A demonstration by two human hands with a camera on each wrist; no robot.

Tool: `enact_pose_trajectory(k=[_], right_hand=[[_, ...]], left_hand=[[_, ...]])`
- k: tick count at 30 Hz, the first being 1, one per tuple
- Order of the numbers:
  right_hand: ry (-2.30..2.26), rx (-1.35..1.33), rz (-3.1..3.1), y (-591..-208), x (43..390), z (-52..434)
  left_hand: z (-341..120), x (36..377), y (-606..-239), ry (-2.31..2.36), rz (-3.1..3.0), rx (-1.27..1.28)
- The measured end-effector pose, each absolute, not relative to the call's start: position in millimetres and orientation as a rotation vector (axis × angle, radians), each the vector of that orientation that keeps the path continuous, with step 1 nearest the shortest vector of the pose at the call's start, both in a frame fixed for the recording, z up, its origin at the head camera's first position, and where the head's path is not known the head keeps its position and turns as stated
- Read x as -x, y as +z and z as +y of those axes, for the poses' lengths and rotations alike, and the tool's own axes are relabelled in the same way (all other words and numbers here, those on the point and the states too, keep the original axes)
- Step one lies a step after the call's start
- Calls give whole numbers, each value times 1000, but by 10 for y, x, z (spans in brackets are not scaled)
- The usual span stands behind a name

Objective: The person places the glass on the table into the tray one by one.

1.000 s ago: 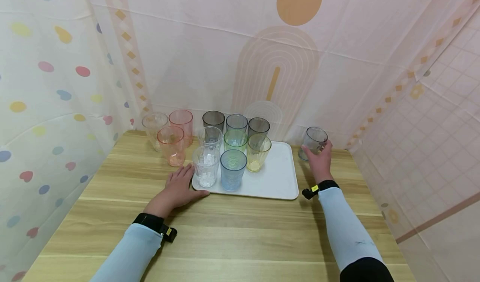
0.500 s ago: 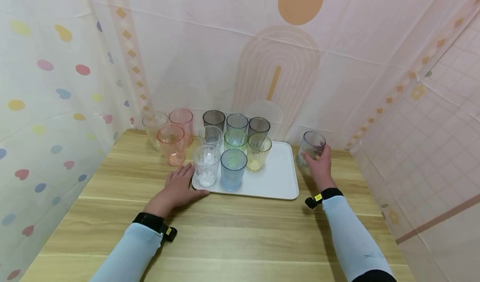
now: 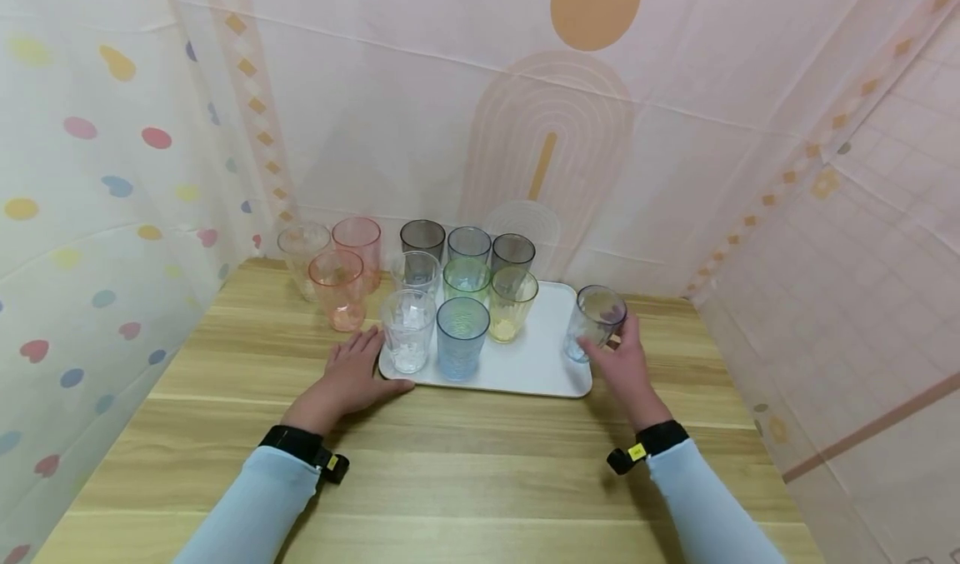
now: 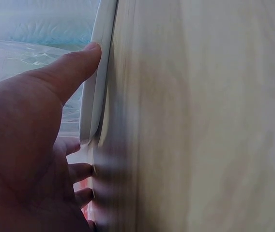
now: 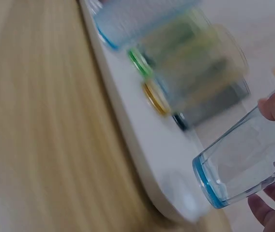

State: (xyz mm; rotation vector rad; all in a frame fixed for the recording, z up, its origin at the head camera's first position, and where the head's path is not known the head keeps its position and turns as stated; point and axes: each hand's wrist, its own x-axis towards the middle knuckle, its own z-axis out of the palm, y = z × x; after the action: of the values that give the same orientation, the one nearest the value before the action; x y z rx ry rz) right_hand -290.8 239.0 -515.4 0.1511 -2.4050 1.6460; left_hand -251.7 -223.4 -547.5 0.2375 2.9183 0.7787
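My right hand (image 3: 626, 374) grips a clear bluish-grey tumbler (image 3: 592, 318), thumb on one side and fingers round the other. The tumbler overlaps the right end of the white tray (image 3: 536, 372); in the right wrist view its blue base (image 5: 206, 181) hangs tilted close over the tray. At the tray's front left corner rests my left hand (image 3: 351, 381), fingers spread and thumb (image 4: 82, 60) along the rim. Several tumblers stand on the tray: a blue one (image 3: 462, 343), a yellow one (image 3: 513, 306), a green one (image 3: 467, 277), a clear one (image 3: 408, 335) and grey ones behind.
Left of the tray, two pink tumblers (image 3: 339, 297) and a pale clear one (image 3: 300, 256) stand on the wooden table (image 3: 465, 472). A patterned curtain (image 3: 390, 114) hangs right behind the table and along both sides.
My right hand has carried the tumbler from the table right of the tray leftward and nearer, over the tray's right end. The left hand stays at the corner.
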Motion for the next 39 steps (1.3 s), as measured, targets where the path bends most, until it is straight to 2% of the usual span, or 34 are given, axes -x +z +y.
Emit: enact_pose_trajectory(k=[9,18,39], right_hand=[[1732,-290,-2420,-5196,2661,1858],[1796,-410,-2404,-5193,2667,1511],[1772,-415,-2504,-5306,2679,1335]], left_hand=[[-2240,2519,-5475,764,2917,-238],[-2256,2515,-5505,778,2922,-238],[-2273,2550,-5545,785,2906,-240]])
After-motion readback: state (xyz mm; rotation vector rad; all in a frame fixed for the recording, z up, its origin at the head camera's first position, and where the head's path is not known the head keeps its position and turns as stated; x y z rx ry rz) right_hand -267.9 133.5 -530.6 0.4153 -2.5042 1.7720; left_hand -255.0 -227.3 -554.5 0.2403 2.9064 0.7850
